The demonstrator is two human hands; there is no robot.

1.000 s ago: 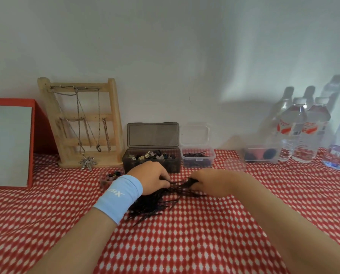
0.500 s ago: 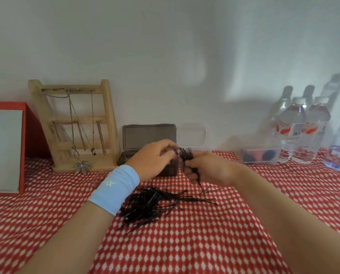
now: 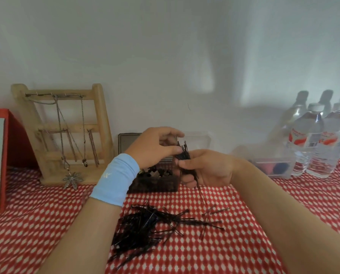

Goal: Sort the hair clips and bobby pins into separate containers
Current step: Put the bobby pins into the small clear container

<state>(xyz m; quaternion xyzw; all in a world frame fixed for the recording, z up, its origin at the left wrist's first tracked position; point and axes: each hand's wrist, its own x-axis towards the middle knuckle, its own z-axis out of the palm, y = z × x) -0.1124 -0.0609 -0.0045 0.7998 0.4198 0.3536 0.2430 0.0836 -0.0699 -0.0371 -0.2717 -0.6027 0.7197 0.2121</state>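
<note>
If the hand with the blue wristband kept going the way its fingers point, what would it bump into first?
The bunch of bobby pins held in the right hand. The left hand points straight at it, its thumb nearly touching, though depth is unclear.

A broad, light blue fabric wristband (image 3: pixel 115 178) wraps the wrist just behind the left hand (image 3: pixel 155 147), smooth and snug, with a small white logo (image 3: pixel 107 175) printed on its upper face. Both forearms (image 3: pixel 82 234) are bare from the lower edge of the view up to the hands, and the right hand (image 3: pixel 208 169) is bare as well, wrist and fingers (image 3: pixel 188 183) alike.
</note>
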